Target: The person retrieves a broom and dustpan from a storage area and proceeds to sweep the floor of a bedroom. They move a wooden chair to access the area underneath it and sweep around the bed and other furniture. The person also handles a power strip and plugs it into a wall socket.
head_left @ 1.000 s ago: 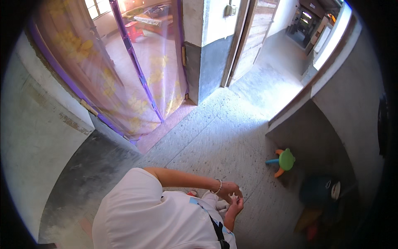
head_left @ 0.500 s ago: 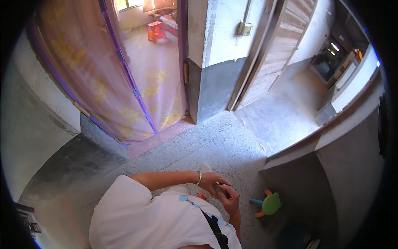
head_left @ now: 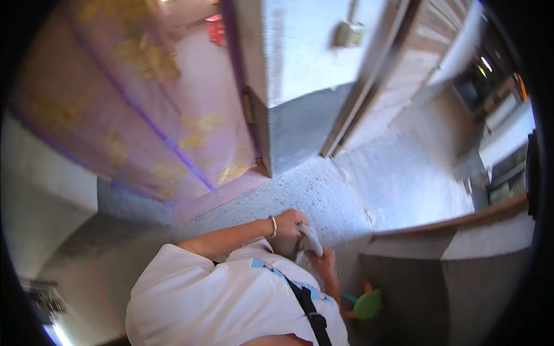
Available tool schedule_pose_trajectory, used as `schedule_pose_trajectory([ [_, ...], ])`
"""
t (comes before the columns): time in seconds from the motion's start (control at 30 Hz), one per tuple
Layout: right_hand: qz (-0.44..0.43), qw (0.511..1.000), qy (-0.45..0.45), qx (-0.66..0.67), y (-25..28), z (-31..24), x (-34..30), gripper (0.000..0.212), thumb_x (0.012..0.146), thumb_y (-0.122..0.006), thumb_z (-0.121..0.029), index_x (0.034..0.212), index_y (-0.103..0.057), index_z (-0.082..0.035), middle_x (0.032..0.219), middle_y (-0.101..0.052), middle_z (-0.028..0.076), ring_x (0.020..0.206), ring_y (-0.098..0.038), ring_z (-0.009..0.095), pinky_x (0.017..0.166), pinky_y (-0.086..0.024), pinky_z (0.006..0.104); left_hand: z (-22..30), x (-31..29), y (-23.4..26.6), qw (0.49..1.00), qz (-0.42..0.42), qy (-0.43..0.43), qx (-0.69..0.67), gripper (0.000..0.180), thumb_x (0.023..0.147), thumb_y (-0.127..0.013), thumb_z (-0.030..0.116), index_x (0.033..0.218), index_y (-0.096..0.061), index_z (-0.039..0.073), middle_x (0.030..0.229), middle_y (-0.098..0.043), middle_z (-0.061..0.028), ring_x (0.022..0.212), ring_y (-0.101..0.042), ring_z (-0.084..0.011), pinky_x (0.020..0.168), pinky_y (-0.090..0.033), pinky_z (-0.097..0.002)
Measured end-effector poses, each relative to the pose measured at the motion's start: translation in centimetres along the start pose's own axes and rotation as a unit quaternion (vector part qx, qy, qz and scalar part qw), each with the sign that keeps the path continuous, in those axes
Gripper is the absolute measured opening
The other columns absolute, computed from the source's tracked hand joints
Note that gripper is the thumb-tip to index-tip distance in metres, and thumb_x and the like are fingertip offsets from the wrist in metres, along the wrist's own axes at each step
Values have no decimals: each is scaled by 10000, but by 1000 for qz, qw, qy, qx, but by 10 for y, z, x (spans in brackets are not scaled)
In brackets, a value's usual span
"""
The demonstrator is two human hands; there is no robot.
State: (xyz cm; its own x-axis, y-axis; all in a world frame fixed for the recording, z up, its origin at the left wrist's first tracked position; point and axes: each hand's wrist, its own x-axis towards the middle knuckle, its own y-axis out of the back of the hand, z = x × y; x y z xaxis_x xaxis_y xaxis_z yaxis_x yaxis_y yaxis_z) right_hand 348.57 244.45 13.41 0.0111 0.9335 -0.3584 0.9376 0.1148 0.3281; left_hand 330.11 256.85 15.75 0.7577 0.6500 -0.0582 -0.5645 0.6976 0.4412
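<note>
My left hand [head_left: 290,224], with a silver bracelet at its wrist, is closed on one end of a pale grey, soft-looking piece of cloth [head_left: 312,238]. The other end is in the fingers of my right hand [head_left: 324,262], lower and to the right. Between the two hands the cloth spans a short gap and hangs in front of my white shirt. Motion blur hides the exact kind of cloth and how my fingers grip it.
A small green stool [head_left: 367,304] with orange and blue legs stands at the lower right. Ahead left hangs a sheer flowered curtain [head_left: 144,115] in a doorway, with a red stool [head_left: 216,30] beyond. Right of the grey-white wall corner [head_left: 300,132] is a wooden door [head_left: 398,86].
My hands have come apart and moved forward, away from my body. The grey cloth now shows stretched between them. The whole view has shifted and blurred as my head moved.
</note>
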Motion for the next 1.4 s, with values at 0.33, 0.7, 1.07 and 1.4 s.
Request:
schedule_pose_trajectory([
  [0.33,178,967,72,168,89,15,93,98,743,-582,-18,840,-597,-24,684,-537,17,643,-472,73,591,-405,234,-12,164,18,990,-102,-95,-11,190,692,-691,195,797,-641,44,732,-568,-78,683,-549,-203,616,-436,-297],
  [0.7,82,961,-5,266,190,3,215,142,817,-521,-64,893,-626,-6,739,-555,-47,674,-455,33,576,-367,192,-19,280,7,999,-4,-16,-34,267,727,-619,253,814,-596,2,623,-554,-175,582,-560,-303,550,-425,-364],
  [1.07,-276,951,51,132,102,-61,302,90,809,-572,-60,886,-613,-35,728,-575,-27,637,-485,43,565,-405,202,-61,157,62,960,246,136,-18,358,770,-616,334,899,-598,1,730,-604,-186,643,-601,-288,583,-456,-348],
  [1.4,-478,846,190,140,-166,-167,300,327,893,-435,-218,1145,-512,-24,1095,-524,63,1015,-473,152,889,-356,274,-134,-72,144,789,545,201,-200,310,847,-545,285,793,-636,-7,560,-552,-91,545,-482,-76,514,-401,-282],
])
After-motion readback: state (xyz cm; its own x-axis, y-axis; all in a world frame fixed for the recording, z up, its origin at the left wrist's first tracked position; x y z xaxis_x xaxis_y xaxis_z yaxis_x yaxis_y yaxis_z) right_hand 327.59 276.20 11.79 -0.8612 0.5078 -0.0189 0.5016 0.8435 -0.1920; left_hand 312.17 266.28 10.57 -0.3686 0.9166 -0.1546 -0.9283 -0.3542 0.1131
